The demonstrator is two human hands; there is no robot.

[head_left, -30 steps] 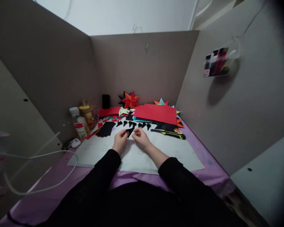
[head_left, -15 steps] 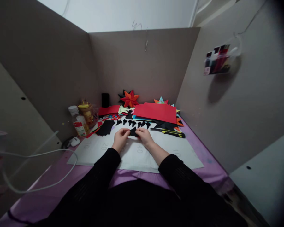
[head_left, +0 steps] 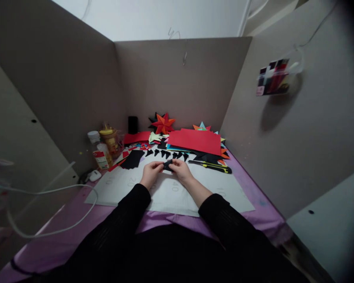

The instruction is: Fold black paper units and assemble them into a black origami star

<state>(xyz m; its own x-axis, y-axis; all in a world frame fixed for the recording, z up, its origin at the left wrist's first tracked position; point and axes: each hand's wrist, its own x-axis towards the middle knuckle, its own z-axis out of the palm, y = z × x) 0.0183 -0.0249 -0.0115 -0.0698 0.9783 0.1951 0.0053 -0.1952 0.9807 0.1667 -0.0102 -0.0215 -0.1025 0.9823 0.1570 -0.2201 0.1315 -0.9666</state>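
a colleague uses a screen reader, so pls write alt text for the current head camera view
A person's left hand and right hand pinch a small piece of black paper above a white sheet marked with numbers. Beyond them are a row of small black pieces, a large red sheet and paper stars; a black-and-yellow cutter lies to the right.

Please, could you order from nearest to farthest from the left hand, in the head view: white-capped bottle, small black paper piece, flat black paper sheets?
1. Small black paper piece: held by the left hand and right hand.
2. Flat black paper sheets: to its left.
3. White-capped bottle: farther left.
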